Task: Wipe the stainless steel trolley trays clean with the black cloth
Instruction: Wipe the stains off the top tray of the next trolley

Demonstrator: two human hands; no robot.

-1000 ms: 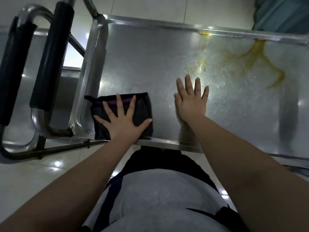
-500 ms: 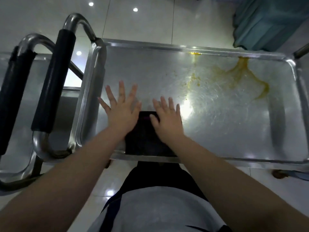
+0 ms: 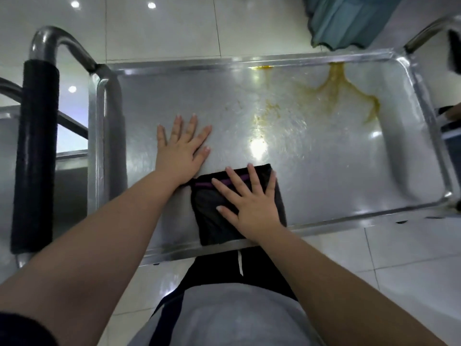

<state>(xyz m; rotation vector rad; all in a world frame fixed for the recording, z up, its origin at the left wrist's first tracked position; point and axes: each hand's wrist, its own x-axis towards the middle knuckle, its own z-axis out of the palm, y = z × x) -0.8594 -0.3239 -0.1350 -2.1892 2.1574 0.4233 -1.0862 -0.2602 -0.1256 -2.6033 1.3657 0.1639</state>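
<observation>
While the right hand point(image 3: 252, 206) lies flat with spread fingers on the folded black cloth point(image 3: 210, 221), the left hand point(image 3: 182, 151) rests open on bare steel just beside the cloth's far-left corner. Neither hand is curled round anything. The cloth sits on the trolley's top tray point(image 3: 336, 186), against the near rim and roughly midway along it, with a purple stripe point(image 3: 207, 184) along its far edge. Yellow-brown spill marks point(image 3: 335, 76) spread over the far right of the tray, well apart from the cloth, and smaller flecks point(image 3: 270, 107) lie between. A black foam grip point(image 3: 35, 156) covers the handle at the left.

The cloth looks soft, light and limp, so it should glide easily over the smooth steel. Pushed from one edge it would likely bunch or unfold. Pressing down through the palm at the pad's centre seems the better hold. The spill may want firmer pressure, with the left hand bracing the tray.
</observation>
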